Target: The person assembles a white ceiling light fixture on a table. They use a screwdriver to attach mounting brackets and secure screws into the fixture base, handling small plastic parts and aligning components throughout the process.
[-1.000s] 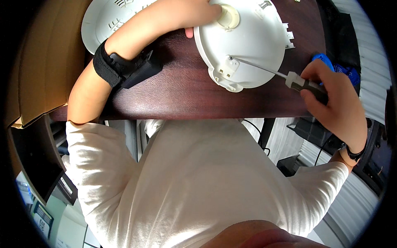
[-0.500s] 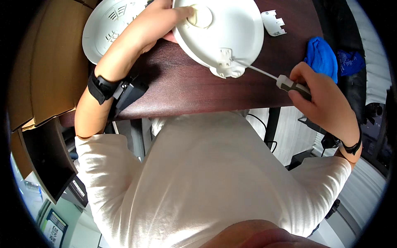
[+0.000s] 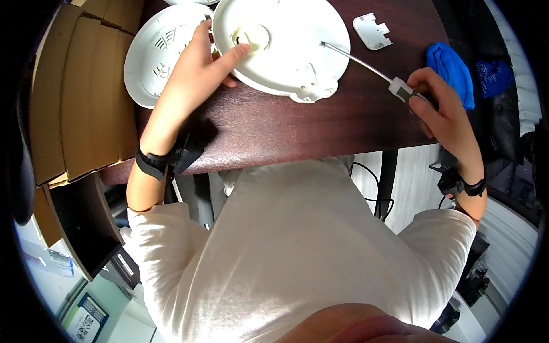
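Observation:
A round white plastic cover (image 3: 286, 63), shallow like a dish, is tilted above the table with its inner side showing. My left hand (image 3: 206, 68) grips its left edge, thumb inside beside a raised round hub (image 3: 254, 38) and fingers mostly hidden behind the rim. My right hand (image 3: 437, 106) is closed round the grey and white handle of a screwdriver (image 3: 369, 66). The screwdriver's tip lies over the inside of the cover, above a small bracket (image 3: 309, 77) at the lower rim; whether it touches the cover I cannot tell.
A second white round part with slots (image 3: 143, 68) lies at the far left. A small white notched plate (image 3: 372, 32) rests on the dark red table (image 3: 269, 134), right of the cover. A blue cloth (image 3: 449, 71) is at the right edge. Cardboard boxes (image 3: 86, 97) stand on the left.
The screwdriver's tip has come away from the bracket and now sits higher over the cover. The cover has shifted left, and my left thumb has moved down to the hub's lower edge.

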Demonstrator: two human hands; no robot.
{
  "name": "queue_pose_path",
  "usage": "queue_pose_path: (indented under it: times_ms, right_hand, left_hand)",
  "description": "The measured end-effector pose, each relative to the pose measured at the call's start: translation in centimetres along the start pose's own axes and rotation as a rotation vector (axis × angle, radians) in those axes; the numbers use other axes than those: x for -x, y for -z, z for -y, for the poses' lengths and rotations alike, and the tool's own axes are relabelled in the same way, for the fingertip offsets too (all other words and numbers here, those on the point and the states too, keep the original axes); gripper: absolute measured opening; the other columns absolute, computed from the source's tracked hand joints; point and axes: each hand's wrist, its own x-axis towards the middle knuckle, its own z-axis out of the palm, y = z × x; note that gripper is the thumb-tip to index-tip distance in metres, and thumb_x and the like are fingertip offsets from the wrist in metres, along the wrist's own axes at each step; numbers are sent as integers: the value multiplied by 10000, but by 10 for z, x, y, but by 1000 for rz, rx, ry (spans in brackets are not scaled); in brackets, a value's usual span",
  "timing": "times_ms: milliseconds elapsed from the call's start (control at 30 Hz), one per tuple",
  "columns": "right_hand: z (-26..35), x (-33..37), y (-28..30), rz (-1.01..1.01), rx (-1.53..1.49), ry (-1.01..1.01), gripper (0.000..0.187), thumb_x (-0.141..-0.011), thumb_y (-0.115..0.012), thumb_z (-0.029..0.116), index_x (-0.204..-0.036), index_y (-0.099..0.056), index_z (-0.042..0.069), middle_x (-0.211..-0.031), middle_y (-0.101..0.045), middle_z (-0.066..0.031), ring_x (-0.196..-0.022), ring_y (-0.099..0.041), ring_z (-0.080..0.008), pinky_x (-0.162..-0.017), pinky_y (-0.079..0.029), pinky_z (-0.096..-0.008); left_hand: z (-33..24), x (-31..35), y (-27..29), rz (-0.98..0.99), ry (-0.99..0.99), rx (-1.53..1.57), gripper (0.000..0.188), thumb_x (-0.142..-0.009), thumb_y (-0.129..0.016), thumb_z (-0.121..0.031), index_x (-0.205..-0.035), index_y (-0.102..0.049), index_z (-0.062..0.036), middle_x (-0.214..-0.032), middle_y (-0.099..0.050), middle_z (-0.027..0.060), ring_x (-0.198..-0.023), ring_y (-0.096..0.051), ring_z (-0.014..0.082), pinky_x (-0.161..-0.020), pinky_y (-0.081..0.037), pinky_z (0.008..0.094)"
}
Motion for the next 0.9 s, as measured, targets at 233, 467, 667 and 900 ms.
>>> queue_pose_path:
  times_ms: [233,467,667,900]
  right_hand:
    - [-21,-6,-21,94,-521,6,202,-995,-539,199,-1157,-510,82,-820,-552,-24,-505,-456,-29,-424,-335,-174]
    - [-30,-20,-30,157,-584,84,226,-1005,-521,250,-1144,-500,72,-798,-535,-15,-499,-451,-28,-424,-342,-170]
    - [-30,-22,-34,161,-613,127,207,-1010,-514,227,-1141,-495,68,-797,-528,-10,-505,-448,-23,-426,-340,-168]
    - [-35,-22,-39,137,-586,86,162,-1003,-519,163,-1132,-491,69,-816,-521,-12,-514,-448,-21,-444,-341,-171]
  left_hand:
    - [-27,8,-8,-276,-476,-801,504,-800,-781,-249,-1175,-601,37,-1160,-600,208,-1042,-583,343,-842,-520,424]
    - [-41,-3,-25,-62,-407,-318,225,-860,-745,-123,-1056,-697,-24,-862,-708,15,-702,-598,67,-648,-482,215]
    - [-27,-19,-33,-106,-438,-113,138,-870,-737,-119,-933,-701,-1,-755,-684,48,-624,-583,88,-570,-470,235]
    - [-33,-28,-35,-3,-397,-217,103,-875,-688,-77,-931,-685,9,-758,-680,45,-603,-562,81,-563,-463,232]
